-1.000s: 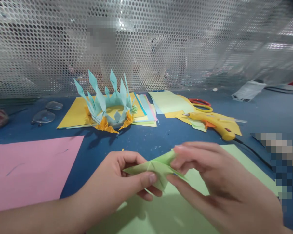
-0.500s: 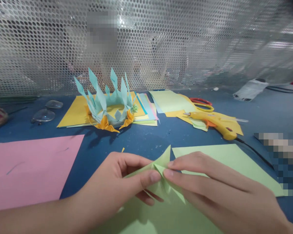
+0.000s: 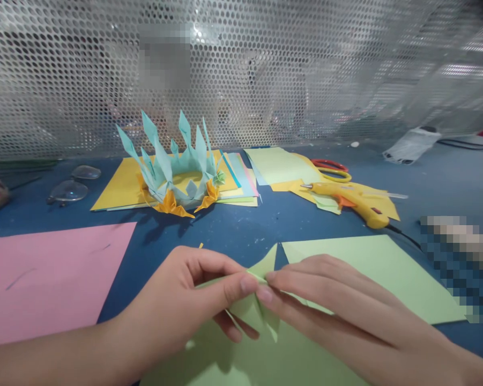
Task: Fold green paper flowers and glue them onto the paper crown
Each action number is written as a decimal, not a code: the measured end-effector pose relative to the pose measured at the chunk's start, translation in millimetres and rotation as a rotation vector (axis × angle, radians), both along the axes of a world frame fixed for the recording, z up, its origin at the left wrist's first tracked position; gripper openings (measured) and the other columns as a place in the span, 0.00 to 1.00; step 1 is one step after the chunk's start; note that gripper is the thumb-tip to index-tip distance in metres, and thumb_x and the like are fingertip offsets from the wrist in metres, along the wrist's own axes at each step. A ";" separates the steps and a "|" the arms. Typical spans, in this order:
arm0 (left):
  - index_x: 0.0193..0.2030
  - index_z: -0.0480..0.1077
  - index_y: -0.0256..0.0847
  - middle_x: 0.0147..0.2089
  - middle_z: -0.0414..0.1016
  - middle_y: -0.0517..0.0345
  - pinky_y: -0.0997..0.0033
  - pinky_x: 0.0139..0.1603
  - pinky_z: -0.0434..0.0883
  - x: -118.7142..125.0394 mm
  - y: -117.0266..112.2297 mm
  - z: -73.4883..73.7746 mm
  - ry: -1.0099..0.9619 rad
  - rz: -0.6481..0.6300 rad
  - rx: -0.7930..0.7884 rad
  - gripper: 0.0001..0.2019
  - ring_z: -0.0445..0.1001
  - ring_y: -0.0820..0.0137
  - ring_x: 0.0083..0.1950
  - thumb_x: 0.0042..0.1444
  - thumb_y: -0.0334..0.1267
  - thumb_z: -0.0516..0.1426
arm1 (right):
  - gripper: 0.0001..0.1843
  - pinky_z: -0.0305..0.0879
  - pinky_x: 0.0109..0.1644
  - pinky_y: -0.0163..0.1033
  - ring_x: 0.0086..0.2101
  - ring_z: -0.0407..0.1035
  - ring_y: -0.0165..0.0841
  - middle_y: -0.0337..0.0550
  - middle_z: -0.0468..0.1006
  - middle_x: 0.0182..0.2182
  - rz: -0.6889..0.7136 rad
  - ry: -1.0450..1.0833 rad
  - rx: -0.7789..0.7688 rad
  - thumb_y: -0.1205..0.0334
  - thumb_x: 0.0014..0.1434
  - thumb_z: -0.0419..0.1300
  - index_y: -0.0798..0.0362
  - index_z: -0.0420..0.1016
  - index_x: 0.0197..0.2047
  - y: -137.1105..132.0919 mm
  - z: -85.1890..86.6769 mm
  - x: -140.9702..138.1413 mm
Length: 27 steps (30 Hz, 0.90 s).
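A piece of folded light-green paper [image 3: 251,308] is held between both hands, with one pointed tip rising above the fingers and another hanging down. My left hand [image 3: 197,300] grips it from the left, thumb in front and fingers behind. From the right, my right hand [image 3: 337,305] pinches a crease near its middle with thumb and forefinger. Beneath the hands lies a flat green sheet [image 3: 297,359]. A second green sheet [image 3: 386,268] lies to the right, partly behind my right hand.
A blue paper crown [image 3: 164,171] with orange folded pieces stands on stacked coloured paper [image 3: 112,187]. A yellow glue gun [image 3: 349,201], scissors [image 3: 332,171], glasses [image 3: 68,190] and a pink sheet [image 3: 60,279] lie around. Perforated metal [image 3: 225,69] closes off the back.
The right thumb and forefinger have shifted slightly left, pressing a crease in the folded paper. Its lower tip now hangs more steeply. The view has moved a little.
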<state>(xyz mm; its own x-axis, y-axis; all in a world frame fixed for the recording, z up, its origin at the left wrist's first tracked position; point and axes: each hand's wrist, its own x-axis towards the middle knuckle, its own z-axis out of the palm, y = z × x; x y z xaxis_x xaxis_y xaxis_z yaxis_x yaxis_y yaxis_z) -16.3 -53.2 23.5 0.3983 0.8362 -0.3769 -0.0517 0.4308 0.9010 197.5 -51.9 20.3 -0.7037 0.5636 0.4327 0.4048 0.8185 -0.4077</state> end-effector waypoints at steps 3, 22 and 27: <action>0.23 0.78 0.42 0.22 0.78 0.67 0.84 0.25 0.75 0.0 -1.5 3.0 0.090 0.036 0.022 0.09 0.80 0.73 0.24 0.52 0.38 0.64 | 0.13 0.72 0.45 0.31 0.37 0.76 0.29 0.38 0.81 0.38 0.042 -0.027 0.040 0.72 0.61 0.55 0.47 0.74 0.45 2.5 0.6 -1.4; 0.30 0.81 0.42 0.27 0.82 0.60 0.76 0.32 0.77 -2.9 -7.6 0.5 0.295 -0.066 0.310 0.04 0.81 0.67 0.29 0.51 0.36 0.64 | 0.10 0.65 0.27 0.32 0.23 0.70 0.29 0.38 0.79 0.21 -0.282 0.149 -0.721 0.60 0.55 0.62 0.52 0.78 0.24 -0.7 1.2 -17.0; 0.24 0.79 0.41 0.21 0.79 0.62 0.82 0.25 0.72 0.7 -8.4 1.7 0.282 -0.021 0.303 0.07 0.77 0.72 0.23 0.51 0.37 0.64 | 0.11 0.64 0.27 0.31 0.23 0.70 0.28 0.36 0.78 0.21 -0.291 0.176 -0.678 0.60 0.55 0.62 0.52 0.76 0.22 -1.2 0.0 -18.6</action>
